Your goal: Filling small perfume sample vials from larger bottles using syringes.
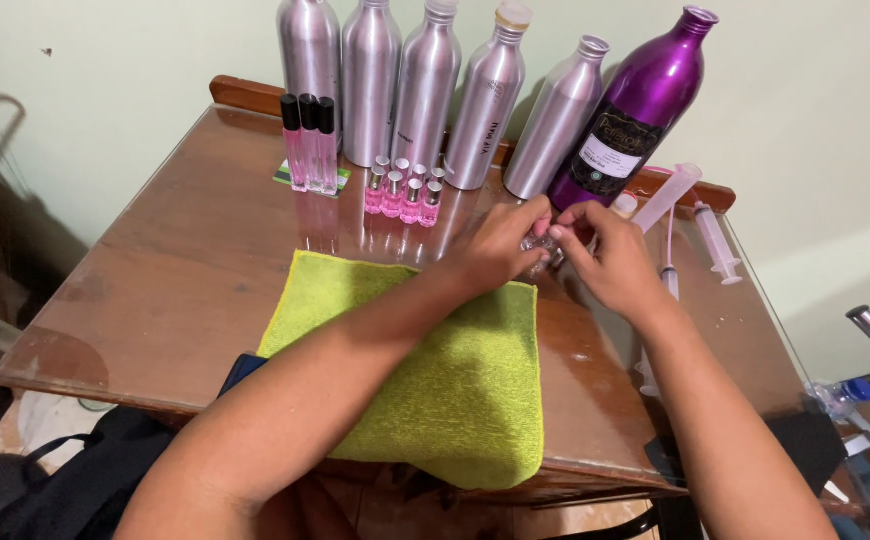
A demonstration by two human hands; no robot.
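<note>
both hands meet over the far middle of the wooden table (155,290), fingertips pinched around a small clear bottle (543,245) that is mostly hidden between them; it looks like glass with a metal neck, though the view is too blocked to be sure. the left hand (500,245) grasps it from the left with fingers curled over the top, knuckles up, while the right hand (605,250) closes on it from the right, thumb and forefinger bent at the bottle's upper end. both forearms reach forward from the near edge, the left one crossing over a green cloth (435,370) spread on the table, the right one passing beside it. just beyond the hands lie plastic syringes (715,240), and a purple metal bottle (645,100) leans by a row of silver metal bottles (425,85) against the wall. left of the hands stand small pink-filled vials (403,195) and three taller pink tubes with black caps (310,145).
</note>
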